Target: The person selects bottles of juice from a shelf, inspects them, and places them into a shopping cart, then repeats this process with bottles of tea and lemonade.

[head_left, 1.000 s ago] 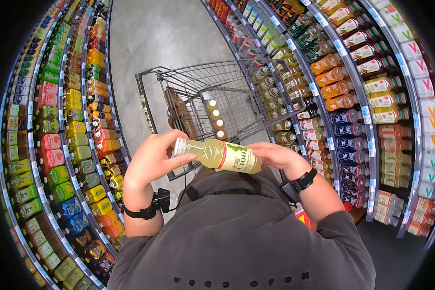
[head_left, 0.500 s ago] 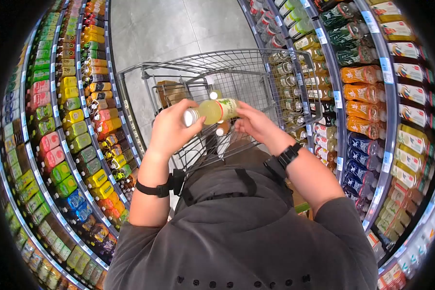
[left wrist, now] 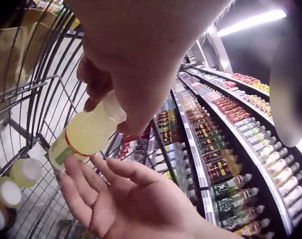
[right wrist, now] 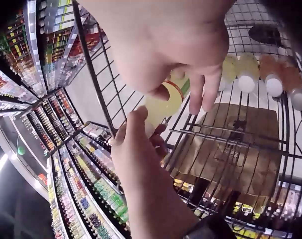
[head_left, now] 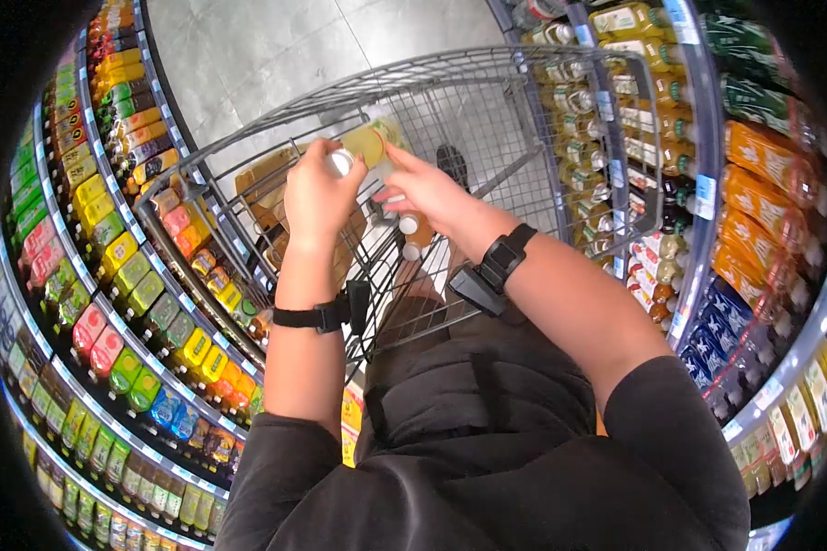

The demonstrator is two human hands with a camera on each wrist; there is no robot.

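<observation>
A bottle of pale yellow-green drink (head_left: 368,145) is held over the wire shopping cart (head_left: 487,57), tilted, with its white cap towards the person. My left hand (head_left: 317,197) grips it around the cap and neck, as the left wrist view also shows. At the base end is my right hand (head_left: 432,193), its fingers fairly straight and the palm facing up in the left wrist view. Its fingertips lie right at the label (left wrist: 64,149). Part of the bottle is hidden behind the right hand (right wrist: 186,55) in the right wrist view.
Several white-capped bottles (right wrist: 247,83) stand in the cart beside a brown paper bag (right wrist: 230,144). Shelves of packed drinks line both sides, with yellow bottles (head_left: 198,349) on the left and orange ones (head_left: 753,230) on the right. Grey tiled floor (head_left: 248,55) lies ahead.
Both hands have moved forward with the bottle, from near the body to over the cart. The right hand's fingers have straightened from their hold on the base. The cart appears nearer.
</observation>
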